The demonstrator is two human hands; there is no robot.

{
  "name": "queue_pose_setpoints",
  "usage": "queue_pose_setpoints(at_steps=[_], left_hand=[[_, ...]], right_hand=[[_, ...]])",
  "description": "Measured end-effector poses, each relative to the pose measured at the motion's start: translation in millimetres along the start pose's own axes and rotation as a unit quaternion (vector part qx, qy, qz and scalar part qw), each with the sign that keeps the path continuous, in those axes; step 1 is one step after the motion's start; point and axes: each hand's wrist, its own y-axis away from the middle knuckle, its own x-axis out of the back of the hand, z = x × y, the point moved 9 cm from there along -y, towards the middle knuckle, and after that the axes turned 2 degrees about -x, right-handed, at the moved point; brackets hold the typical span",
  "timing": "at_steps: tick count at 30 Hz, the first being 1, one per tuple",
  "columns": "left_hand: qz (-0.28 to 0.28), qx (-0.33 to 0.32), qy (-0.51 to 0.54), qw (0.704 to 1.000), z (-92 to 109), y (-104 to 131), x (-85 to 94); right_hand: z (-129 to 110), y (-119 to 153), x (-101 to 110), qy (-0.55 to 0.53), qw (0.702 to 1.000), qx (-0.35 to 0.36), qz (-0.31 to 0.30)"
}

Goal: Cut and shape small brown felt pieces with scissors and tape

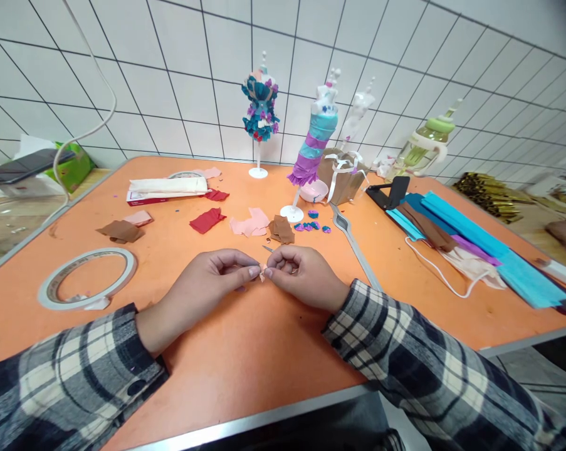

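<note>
Both hands meet over the middle of the orange table. A small piece of pink crepe paper is pinched between the fingertips of my left hand and my right hand. Most of that piece is hidden by the fingers. Just beyond the hands lie brown paper pieces, pink paper pieces and a red paper piece. Several small purple-and-blue paper bits rest to their right. A thin metal tip shows between the hands; its remainder is hidden.
Mini dress forms stand at the back, one in teal ruffles, another in blue and purple bands. A tape roll lies left; tweezers lie right. Folded crepe paper strips and a bottle are farther right.
</note>
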Motion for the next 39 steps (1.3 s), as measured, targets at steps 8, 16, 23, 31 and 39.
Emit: queue_pose_setpoints(at_steps=[8,16,23,31,39], left_hand=[[-0.009,0.000,-0.065,0.998,-5.6,-3.1,0.6],[0.004,0.002,-0.060,0.998,-4.4,-1.1,0.3],[-0.016,-0.002,-0.067,0.998,-7.5,-2.1,-2.4],[-0.012,-0.034,-0.089,0.995,7.0,0.3,-3.5],[-0.010,-0.065,-0.137,0.988,16.7,2.0,-3.5]], right_hand=[[-8.7,-0.7,4.9,0.008,0.999,0.038,0.021],[0.0,-0.4,3.6,-0.013,1.000,-0.007,0.027],[2.0,-1.1,2.4,-0.056,0.998,-0.025,0.015],[2.6,0.1,-1.7,-0.035,0.999,-0.013,-0.005],[4.4,0.2,-6.0,-0.079,0.996,-0.022,-0.018]])
